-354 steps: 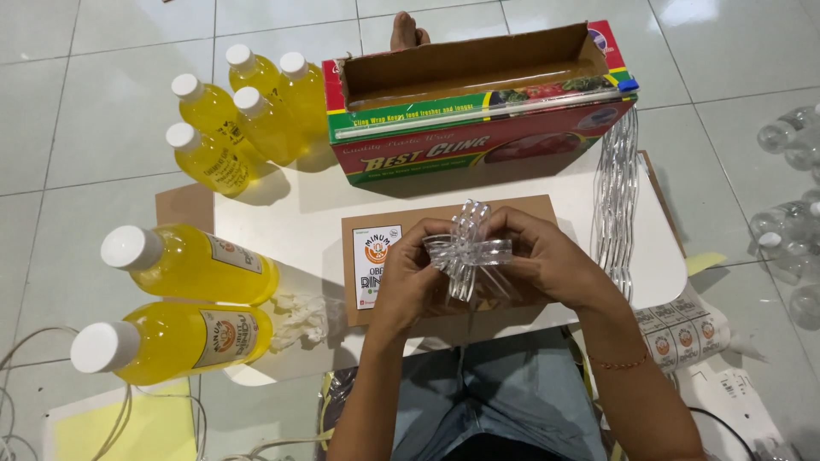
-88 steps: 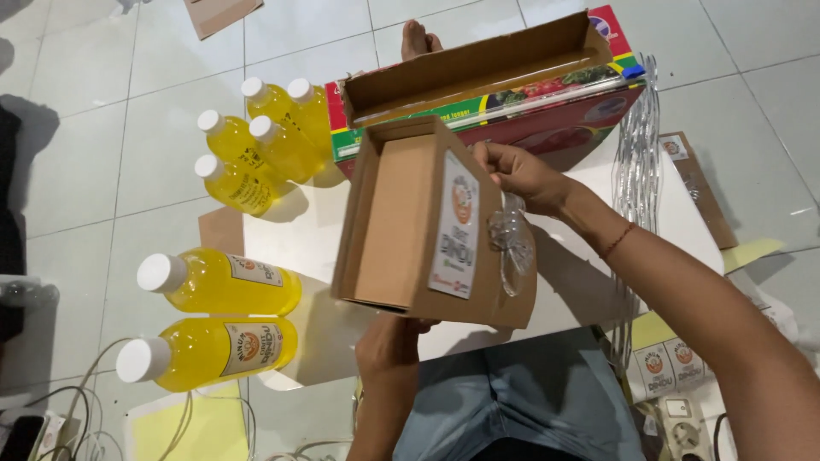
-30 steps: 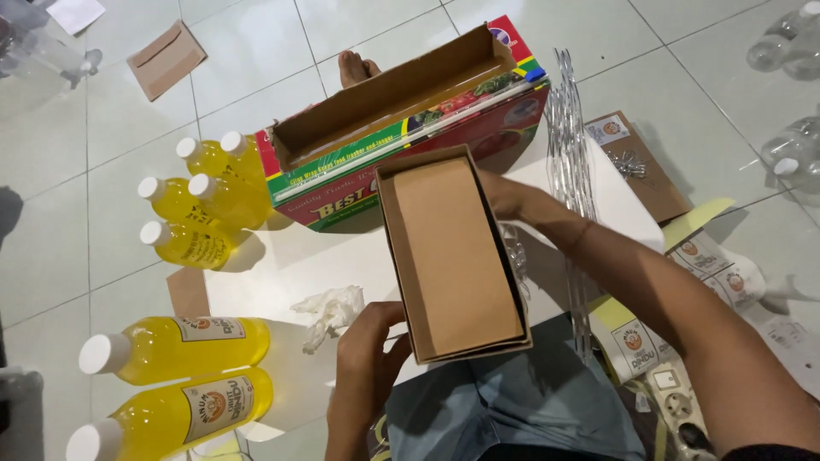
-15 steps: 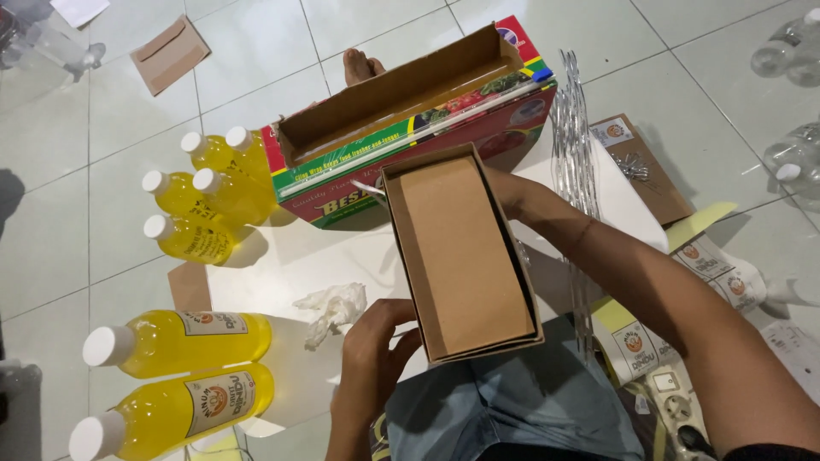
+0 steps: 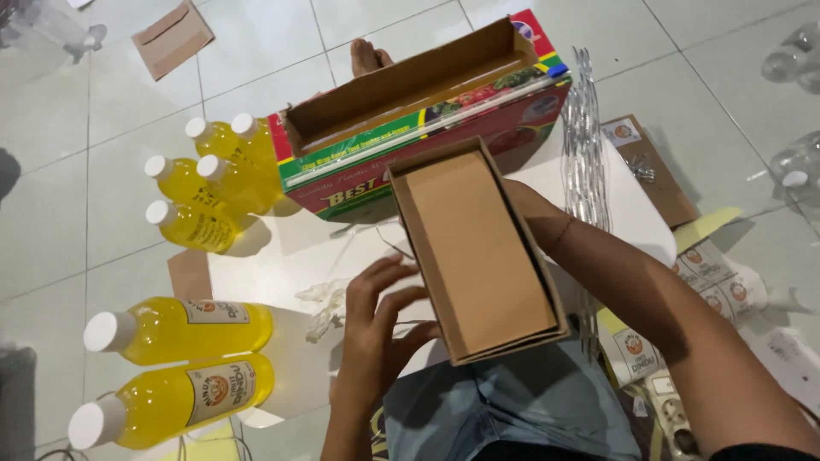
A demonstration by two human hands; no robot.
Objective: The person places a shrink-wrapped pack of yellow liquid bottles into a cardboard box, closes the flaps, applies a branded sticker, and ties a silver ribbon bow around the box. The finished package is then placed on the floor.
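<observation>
Open-topped brown cardboard box (image 5: 478, 256), rectangular and shallow, is up off the white low table (image 5: 282, 265), tilted, cavity facing the camera, nothing visible inside. Right hand (image 5: 531, 205) is behind the box's far right wall; mostly hidden, so I can't tell how its grip is set, probably wrapped on that wall. Left hand (image 5: 380, 329) is at the box's near left edge, fingers spread and loosely curled, fingertips touching or just short of the cardboard wall; grip is open, not closed on anything. Box sits over the person's lap, blue denim (image 5: 504, 410) below it. Just left of the left hand, a crumpled bit of clear plastic wrap (image 5: 325, 303) lies on the table. Behind the box: long cling-film dispenser carton, red and green with an open brown top (image 5: 418, 111), lying across the table's far edge. A bare foot (image 5: 369, 58) shows past it on the white tiled floor (image 5: 111, 128). Left of the carton, four small yellow-liquid bottles with white caps (image 5: 209, 183) stand clustered. Nearer, two large yellow-liquid bottles with white caps (image 5: 175, 363) lie on their sides, caps left. Right of the box, a strip of clear plastic ribbon (image 5: 585, 145) runs along the table, with a flat brown labelled card (image 5: 653, 166) beside it. Round sticker sheets (image 5: 717, 286) lie on the floor at right.
</observation>
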